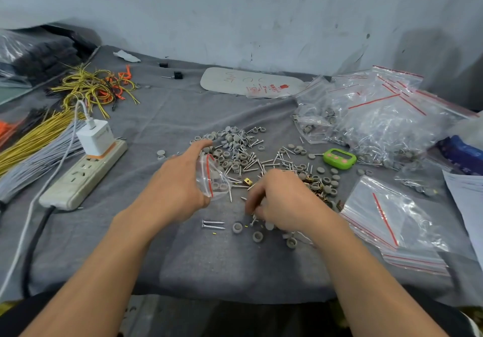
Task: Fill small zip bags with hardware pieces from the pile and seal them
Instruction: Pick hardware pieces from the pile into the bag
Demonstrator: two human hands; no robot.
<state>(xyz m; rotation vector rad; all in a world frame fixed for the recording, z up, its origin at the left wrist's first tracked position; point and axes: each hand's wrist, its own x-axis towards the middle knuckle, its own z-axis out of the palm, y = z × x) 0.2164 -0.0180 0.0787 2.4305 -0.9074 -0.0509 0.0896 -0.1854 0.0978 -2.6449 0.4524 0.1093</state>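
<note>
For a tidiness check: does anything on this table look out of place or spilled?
A green timer lies among loose screws and caps at the right edge of the pile; it is not hardware. Nothing looks damaged.

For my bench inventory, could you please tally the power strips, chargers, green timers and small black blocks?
Power strip: 1
Charger: 1
Green timer: 1
Black blocks: 2
Total: 5

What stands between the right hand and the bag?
Nothing visible. The right hand pinches pieces on the cloth; the left hand holds the bag beside it, and only flat-lying screws sit under the gap.
</note>
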